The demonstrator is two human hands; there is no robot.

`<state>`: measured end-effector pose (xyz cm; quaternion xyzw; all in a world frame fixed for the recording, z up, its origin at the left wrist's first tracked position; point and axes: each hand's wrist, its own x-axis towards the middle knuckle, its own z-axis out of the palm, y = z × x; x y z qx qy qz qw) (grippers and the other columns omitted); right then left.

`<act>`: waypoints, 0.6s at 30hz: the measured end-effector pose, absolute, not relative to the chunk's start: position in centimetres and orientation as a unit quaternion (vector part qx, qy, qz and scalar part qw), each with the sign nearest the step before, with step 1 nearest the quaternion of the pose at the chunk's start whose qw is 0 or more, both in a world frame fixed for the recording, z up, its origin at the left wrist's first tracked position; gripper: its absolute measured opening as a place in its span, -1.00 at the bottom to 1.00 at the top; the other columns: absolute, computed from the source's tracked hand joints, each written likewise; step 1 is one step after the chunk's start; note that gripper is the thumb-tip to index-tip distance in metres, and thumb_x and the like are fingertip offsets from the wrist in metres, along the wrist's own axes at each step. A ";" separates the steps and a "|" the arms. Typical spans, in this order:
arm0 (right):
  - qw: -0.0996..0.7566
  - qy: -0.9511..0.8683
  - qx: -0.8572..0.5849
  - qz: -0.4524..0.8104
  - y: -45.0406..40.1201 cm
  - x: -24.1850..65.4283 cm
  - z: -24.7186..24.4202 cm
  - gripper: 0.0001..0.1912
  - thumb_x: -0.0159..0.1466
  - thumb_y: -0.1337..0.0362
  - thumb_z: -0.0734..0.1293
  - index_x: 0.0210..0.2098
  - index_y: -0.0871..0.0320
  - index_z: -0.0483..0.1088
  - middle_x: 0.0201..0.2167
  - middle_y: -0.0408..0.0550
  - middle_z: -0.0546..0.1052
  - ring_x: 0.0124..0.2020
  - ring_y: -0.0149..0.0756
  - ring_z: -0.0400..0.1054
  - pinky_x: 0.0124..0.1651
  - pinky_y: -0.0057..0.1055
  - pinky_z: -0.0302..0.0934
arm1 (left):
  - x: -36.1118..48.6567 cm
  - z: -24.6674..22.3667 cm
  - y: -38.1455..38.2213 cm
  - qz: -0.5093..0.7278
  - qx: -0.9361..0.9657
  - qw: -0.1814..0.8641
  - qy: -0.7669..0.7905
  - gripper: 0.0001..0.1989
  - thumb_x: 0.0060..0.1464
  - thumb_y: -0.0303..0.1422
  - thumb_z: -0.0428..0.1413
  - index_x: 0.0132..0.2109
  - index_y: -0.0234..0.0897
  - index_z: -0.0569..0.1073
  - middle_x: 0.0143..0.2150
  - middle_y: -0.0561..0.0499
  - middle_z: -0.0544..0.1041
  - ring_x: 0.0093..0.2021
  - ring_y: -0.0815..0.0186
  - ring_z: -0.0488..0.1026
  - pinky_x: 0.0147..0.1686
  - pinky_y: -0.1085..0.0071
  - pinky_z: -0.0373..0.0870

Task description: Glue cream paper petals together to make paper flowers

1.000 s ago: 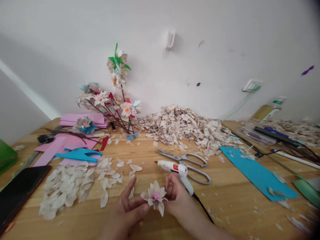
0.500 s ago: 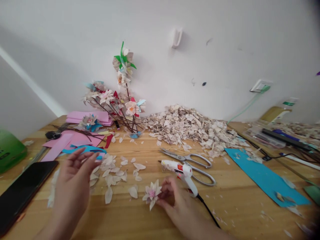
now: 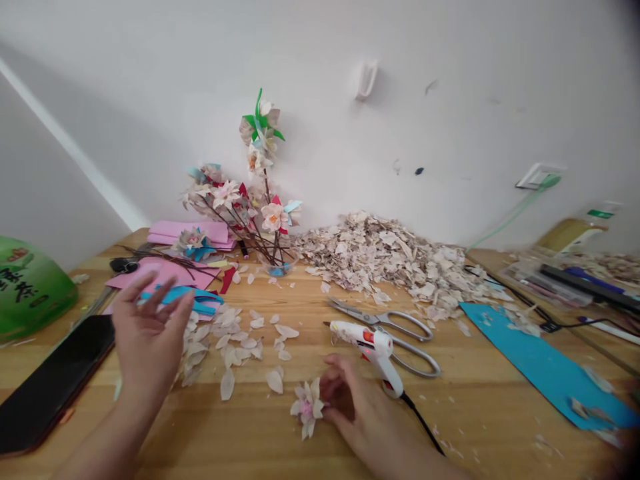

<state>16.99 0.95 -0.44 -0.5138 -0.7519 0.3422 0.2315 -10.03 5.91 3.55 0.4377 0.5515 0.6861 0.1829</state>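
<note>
Between the thumb and fingers of my right hand (image 3: 357, 407) is a small handmade flower (image 3: 307, 407) with pale dried petals and a pink centre, its face turned toward me. My left hand (image 3: 150, 333) is raised above the left side of the table, fingers apart, holding nothing. Behind it lie blue paper strips (image 3: 203, 301) and pink paper (image 3: 175, 272). Loose pale petals (image 3: 227, 385) are scattered between my hands. A white glue gun (image 3: 367, 341) rests just beyond my right hand, against metal scissors (image 3: 405, 327).
At the back, flowers on twigs (image 3: 275, 217) stand in a clear holder beside a large heap of dried petals (image 3: 385, 247). A black phone (image 3: 55, 383) and green packet (image 3: 33, 287) are at left. Blue paper (image 3: 540, 363) and a bottle (image 3: 575, 230) lie on the right.
The view has shifted a little to the left. My left hand has moved left from the blue strips and its fingers have spread. The flower stays in my right hand, slightly turned.
</note>
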 end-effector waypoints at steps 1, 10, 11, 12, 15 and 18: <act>0.234 -0.747 -0.513 0.354 1.0 17.1 -0.5 -0.46 0.08 0.53 0.27 0.03 0.13 0.12 -0.18 -0.03 0.49 -0.14 -0.24 0.40 -0.03 -0.24 0.28 | -9.8 3.1 6.0 0.698 0.439 0.174 0.538 -0.53 -0.18 -0.24 0.22 -0.09 -0.02 0.24 -0.10 0.03 0.42 -0.02 0.14 0.39 -0.22 0.23 0.41; 0.283 -0.742 -0.462 0.396 1.1 19.0 -0.7 -0.22 -0.05 0.64 0.21 0.11 -0.02 0.03 -0.05 -0.05 0.38 -0.09 -0.25 0.36 0.02 -0.17 0.25 | -7.6 1.4 4.2 0.364 0.708 0.298 0.527 -0.95 -0.11 -0.41 0.18 -0.42 -0.13 0.49 -0.52 0.07 0.52 -0.48 0.28 0.45 -0.47 0.42 0.34; 0.290 -0.743 -0.458 0.393 1.1 19.2 -0.6 -0.22 -0.06 0.64 0.20 0.11 -0.02 0.04 -0.02 -0.03 0.36 -0.05 -0.23 0.34 0.04 -0.16 0.24 | -7.3 1.5 4.0 0.335 0.733 0.294 0.513 -0.92 -0.11 -0.43 0.17 -0.40 -0.12 0.49 -0.49 0.07 0.51 -0.46 0.27 0.45 -0.45 0.41 0.33; 0.294 -0.745 -0.454 0.390 1.0 19.3 -0.4 -0.20 -0.06 0.65 0.19 0.12 -0.02 0.03 0.02 -0.02 0.34 0.00 -0.21 0.31 0.07 -0.14 0.21 | -7.0 1.7 3.9 0.307 0.758 0.289 0.498 -0.88 -0.13 -0.45 0.17 -0.38 -0.11 0.49 -0.45 0.06 0.51 -0.41 0.26 0.45 -0.41 0.40 0.33; 0.304 -0.754 -0.444 0.376 0.8 19.6 0.2 -0.17 -0.07 0.66 0.14 0.14 -0.04 -0.02 0.09 -0.01 0.26 0.10 -0.20 0.21 0.16 -0.09 0.10 | -6.2 1.9 3.2 0.245 0.807 0.277 0.460 -0.75 -0.14 -0.52 0.14 -0.27 -0.10 0.46 -0.26 0.02 0.50 -0.24 0.20 0.43 -0.27 0.37 0.32; 0.322 -0.755 -0.448 0.353 0.6 19.7 0.5 -0.17 -0.06 0.67 0.12 0.14 -0.05 -0.07 0.09 -0.02 0.24 0.12 -0.21 0.18 0.19 -0.03 0.03 | -5.6 1.4 2.7 0.216 0.823 0.269 0.451 -0.65 -0.07 -0.59 -0.01 -0.16 -0.11 0.37 -0.17 -0.01 0.47 -0.17 0.21 0.41 -0.21 0.35 0.30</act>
